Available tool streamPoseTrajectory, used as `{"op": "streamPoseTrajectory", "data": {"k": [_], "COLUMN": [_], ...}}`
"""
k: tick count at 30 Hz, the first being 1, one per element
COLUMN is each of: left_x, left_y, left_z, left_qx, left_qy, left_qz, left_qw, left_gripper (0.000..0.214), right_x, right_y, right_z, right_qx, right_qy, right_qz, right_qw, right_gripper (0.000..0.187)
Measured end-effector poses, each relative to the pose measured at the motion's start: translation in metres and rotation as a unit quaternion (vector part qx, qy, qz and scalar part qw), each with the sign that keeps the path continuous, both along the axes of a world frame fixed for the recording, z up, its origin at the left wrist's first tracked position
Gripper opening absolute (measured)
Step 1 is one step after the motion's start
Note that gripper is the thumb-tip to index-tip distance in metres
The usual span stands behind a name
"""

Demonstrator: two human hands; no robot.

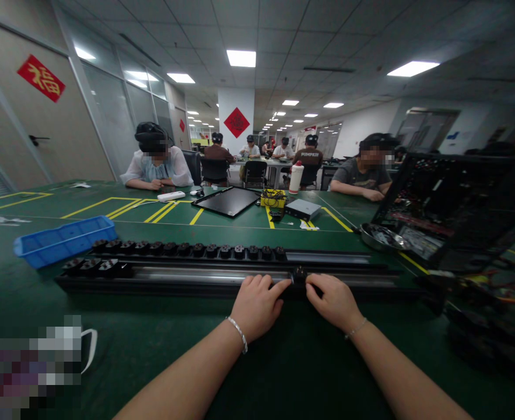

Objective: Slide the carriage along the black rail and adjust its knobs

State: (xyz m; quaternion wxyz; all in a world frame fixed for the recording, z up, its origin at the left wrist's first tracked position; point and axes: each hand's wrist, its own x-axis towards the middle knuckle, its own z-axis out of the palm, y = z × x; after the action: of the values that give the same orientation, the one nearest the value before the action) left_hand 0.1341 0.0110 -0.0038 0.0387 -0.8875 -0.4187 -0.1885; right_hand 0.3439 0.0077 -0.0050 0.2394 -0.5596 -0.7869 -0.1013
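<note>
A long black track rail (213, 276) with a shiny grey channel lies across the table in front of me. On it, near the right part, sits a small black socket module (300, 273). My right hand (334, 298) has thumb and fingers closed on the module's right side. From the left, my left hand (257, 306) lies over the rail's near edge with fingers apart, its index fingertip at or close to the module. Several similar modules (91, 264) are at the rail's left end. Behind it, a second rail (327, 257) carries a row of modules (198, 250).
A blue plastic bin (65, 239) stands at the left. To the right are a metal bowl (384, 237) and an opened black equipment case (467, 204) with loose wires. Farther back lie a black panel (228, 201), a yellow basket (273, 198) and a grey box (303, 209). Two people sit across the table.
</note>
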Motion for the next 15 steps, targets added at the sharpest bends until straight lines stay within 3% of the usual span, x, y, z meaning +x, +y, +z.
{"op": "streamPoseTrajectory", "data": {"k": [15], "left_x": [0.0002], "left_y": [-0.0005], "left_z": [-0.0007], "left_qx": [0.006], "left_qy": [0.001], "left_qz": [0.000], "left_qw": [1.000], "left_gripper": [0.045], "right_x": [0.0072], "right_y": [-0.0040], "right_z": [0.0064], "right_qx": [-0.024], "right_qy": [0.019], "right_qz": [0.017], "right_qw": [0.999], "right_gripper": [0.022]}}
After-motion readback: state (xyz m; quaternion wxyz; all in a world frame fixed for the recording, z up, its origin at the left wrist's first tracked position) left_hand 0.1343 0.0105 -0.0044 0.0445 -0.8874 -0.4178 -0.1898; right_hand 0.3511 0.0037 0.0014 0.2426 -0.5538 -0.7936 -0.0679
